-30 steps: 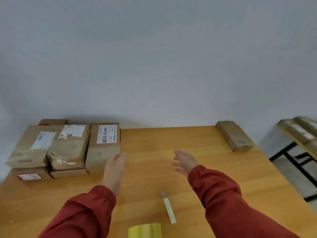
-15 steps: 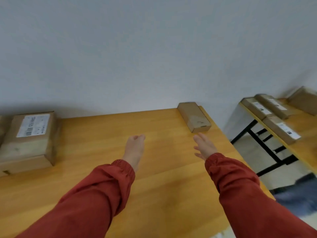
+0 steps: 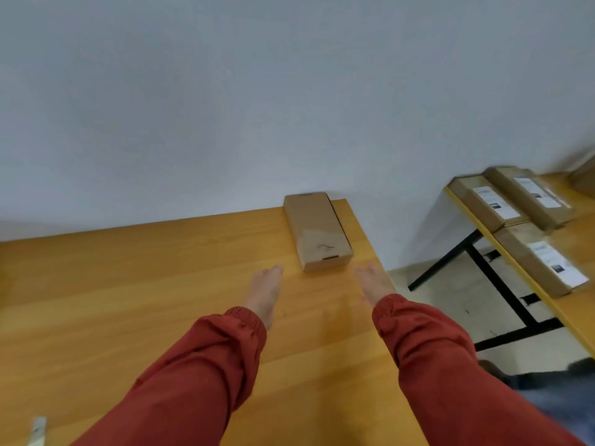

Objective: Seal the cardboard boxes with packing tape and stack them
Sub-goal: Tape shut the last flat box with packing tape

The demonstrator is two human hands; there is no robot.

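Note:
A long plain cardboard box (image 3: 317, 231) lies at the far right corner of the wooden table (image 3: 128, 284), against the wall. Both arms in red sleeves reach toward it. My left hand (image 3: 265, 292) hovers just short of the box's near left corner, fingers straight and holding nothing. My right hand (image 3: 375, 283) is stretched out at the box's near right side by the table edge, fingers straight and holding nothing. Neither hand touches the box.
A second table (image 3: 547, 304) on black legs stands to the right with three labelled cardboard boxes (image 3: 486, 202) on it. A pale thin tool (image 3: 38, 431) lies at the bottom left edge. Floor shows in the gap between the tables.
The view has swung right, so the stacked boxes at the left have left the frame. Both hands have moved forward and right, close to the lone box.

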